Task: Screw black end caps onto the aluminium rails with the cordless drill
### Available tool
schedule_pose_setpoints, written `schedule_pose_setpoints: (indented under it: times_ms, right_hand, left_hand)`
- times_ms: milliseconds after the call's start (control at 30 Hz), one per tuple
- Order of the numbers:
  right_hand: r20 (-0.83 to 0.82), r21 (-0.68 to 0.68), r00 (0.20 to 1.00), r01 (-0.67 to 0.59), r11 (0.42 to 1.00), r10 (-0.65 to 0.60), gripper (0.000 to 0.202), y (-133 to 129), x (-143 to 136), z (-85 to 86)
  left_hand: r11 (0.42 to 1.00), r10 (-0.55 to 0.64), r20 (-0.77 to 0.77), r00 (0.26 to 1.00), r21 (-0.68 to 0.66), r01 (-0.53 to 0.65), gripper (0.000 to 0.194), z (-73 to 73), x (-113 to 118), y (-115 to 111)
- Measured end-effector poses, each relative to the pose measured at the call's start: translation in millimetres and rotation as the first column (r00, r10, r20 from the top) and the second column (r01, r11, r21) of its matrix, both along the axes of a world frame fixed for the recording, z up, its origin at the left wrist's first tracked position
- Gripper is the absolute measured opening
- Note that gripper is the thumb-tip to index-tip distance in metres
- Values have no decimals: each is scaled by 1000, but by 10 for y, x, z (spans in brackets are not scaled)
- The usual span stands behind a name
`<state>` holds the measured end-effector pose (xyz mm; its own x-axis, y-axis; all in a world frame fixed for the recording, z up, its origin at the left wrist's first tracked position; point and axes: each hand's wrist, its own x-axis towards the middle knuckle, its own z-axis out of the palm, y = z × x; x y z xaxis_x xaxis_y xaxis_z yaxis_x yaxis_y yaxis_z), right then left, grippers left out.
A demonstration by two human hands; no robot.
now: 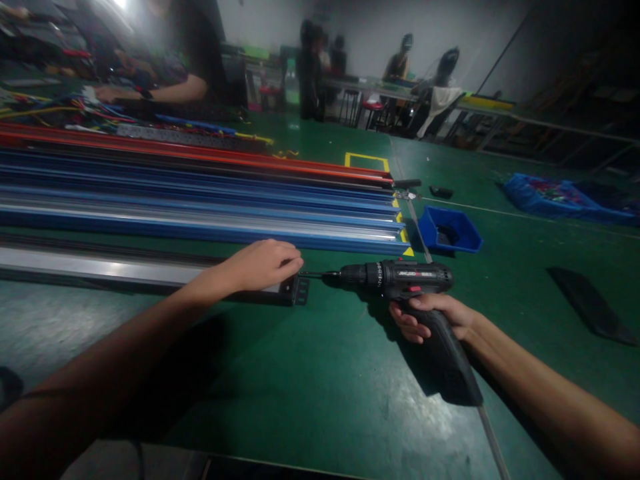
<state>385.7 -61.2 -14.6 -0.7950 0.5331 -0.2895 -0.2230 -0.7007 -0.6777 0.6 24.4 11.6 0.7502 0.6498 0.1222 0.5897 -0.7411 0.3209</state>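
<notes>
My right hand [425, 319] is wrapped round the grip of a black cordless-style power drill [415, 277], which has a cable trailing from its base. The drill lies level, with its long thin bit [317, 274] pointing left at the black end piece [287, 290] of a long silver-and-black metal profile [115, 268]. Across the top of that profile's right end lies my left hand [265, 263], its fingers curled over the edge beside the bit's tip. A small slotted bracket [302, 291] sticks out from the end piece. Whether the bit touches a screw is hidden by my fingers.
Several blue profiles [200, 207] and an orange one [250, 159] lie side by side beyond. To their right stands a blue bin [453, 230]. Blue trays [560, 197] and a dark flat object [590, 303] are farther right. A co-worker's arm [175, 90] reaches over wires.
</notes>
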Motion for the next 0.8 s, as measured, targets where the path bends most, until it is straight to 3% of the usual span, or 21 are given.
schedule_pose_setpoints:
  times_ms: [800]
  right_hand:
    - [4, -24, 1000, -13, 1000, 13, 31, 16, 16, 2]
  left_hand:
    - [1000, 19, -3, 1000, -1, -19, 42, 12, 5, -8]
